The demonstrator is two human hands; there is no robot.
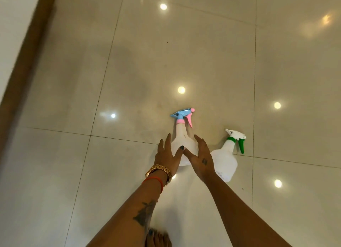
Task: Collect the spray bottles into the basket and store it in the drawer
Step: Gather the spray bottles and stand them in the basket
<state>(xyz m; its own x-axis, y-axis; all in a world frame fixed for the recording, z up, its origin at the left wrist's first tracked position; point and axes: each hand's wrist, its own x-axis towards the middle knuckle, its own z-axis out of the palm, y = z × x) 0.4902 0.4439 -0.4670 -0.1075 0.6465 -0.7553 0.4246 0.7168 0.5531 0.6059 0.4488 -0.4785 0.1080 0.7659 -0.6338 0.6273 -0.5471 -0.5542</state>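
hands (168, 155) (201, 157) flanking pink-blue spray bottle (181, 136), open floor (184, 53) beyond

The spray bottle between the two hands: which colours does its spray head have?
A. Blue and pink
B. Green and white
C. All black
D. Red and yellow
A. The spray bottle framed by the left hand and the right hand has a blue head with a pink trigger, nozzle and collar; the second bottle, to the right, has the white and green one.
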